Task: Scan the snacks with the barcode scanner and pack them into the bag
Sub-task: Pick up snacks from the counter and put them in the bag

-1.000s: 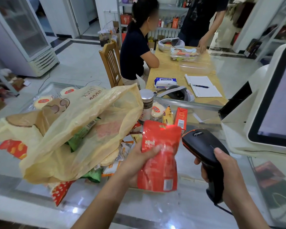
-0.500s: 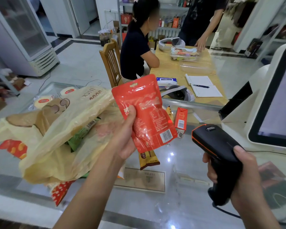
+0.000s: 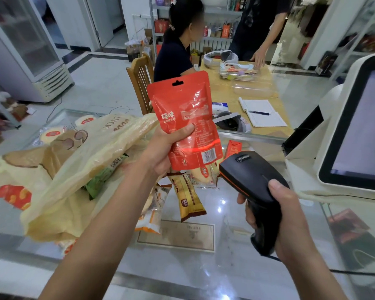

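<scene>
From the head camera, the left hand [image 3: 167, 146] holds a red pouch [image 3: 186, 109] upright above the middle of the bench [image 3: 225, 267]. Its fingers are curled round the pouch's left edge and the thumb is pressed across the printed back. The grip sits on the left half, probably so the barcode [image 3: 209, 155] at the lower right corner stays bare and faces the reader.

The right hand [image 3: 290, 217] is wrapped round the handle of the barcode scanner [image 3: 251, 176]. The scanner's head tilts up at the pouch from just below it. A red line of light crosses the pouch just above the barcode, so the aim looks close but perhaps a little high.

The yellow plastic bag [image 3: 74, 169] lies slumped toward the bench's left edge with its mouth turned toward the pouch, handy for dropping the pouch in. Several loose snacks [image 3: 187, 195] lie mid-bench under the pouch, apparently waiting their turn.

The scanner's trigger and the finger on it are hidden behind its body, so I cannot tell whether it is pressed. The bag's film veils its contents; only a green packet [image 3: 102, 176] shows clearly. The till screen [image 3: 359, 126] at the right edge is washed out and cut off.
</scene>
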